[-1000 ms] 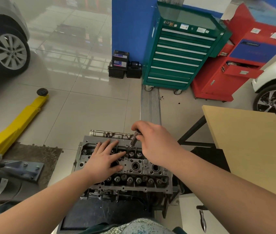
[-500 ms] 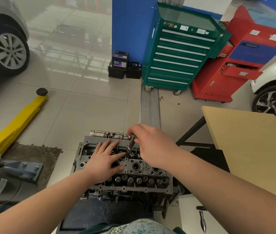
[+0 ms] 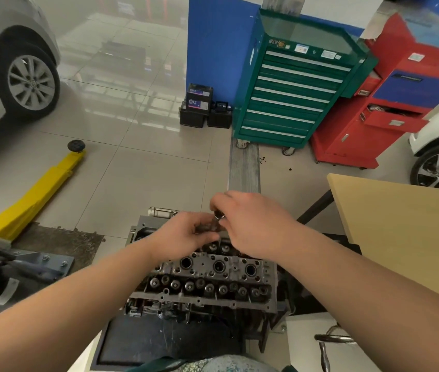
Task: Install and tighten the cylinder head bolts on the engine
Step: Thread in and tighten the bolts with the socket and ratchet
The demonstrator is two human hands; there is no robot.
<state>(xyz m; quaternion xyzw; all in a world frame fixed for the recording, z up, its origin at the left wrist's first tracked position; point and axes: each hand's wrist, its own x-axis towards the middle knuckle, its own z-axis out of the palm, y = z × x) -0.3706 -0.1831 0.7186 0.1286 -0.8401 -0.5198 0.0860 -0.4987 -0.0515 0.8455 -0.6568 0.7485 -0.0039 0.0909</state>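
Left hand (image 3: pixel 186 232) lifts off cylinder head (image 3: pixel 207 275) | joins right hand (image 3: pixel 250 224) | both pinch tool (image 3: pixel 217 220) at far edge

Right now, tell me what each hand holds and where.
Both hands meet on one socket tool above the cylinder head: right hand at its top, left hand lower on the shaft.

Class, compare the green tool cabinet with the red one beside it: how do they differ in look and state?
The green tool cabinet shows a stack of shut drawers with silver handle strips; the red cabinet has one drawer pulled open. The green one has small castor wheels in view; under the red one I cannot make any out. The red one carries a blue panel. Both stand on the tiled floor by the blue wall.
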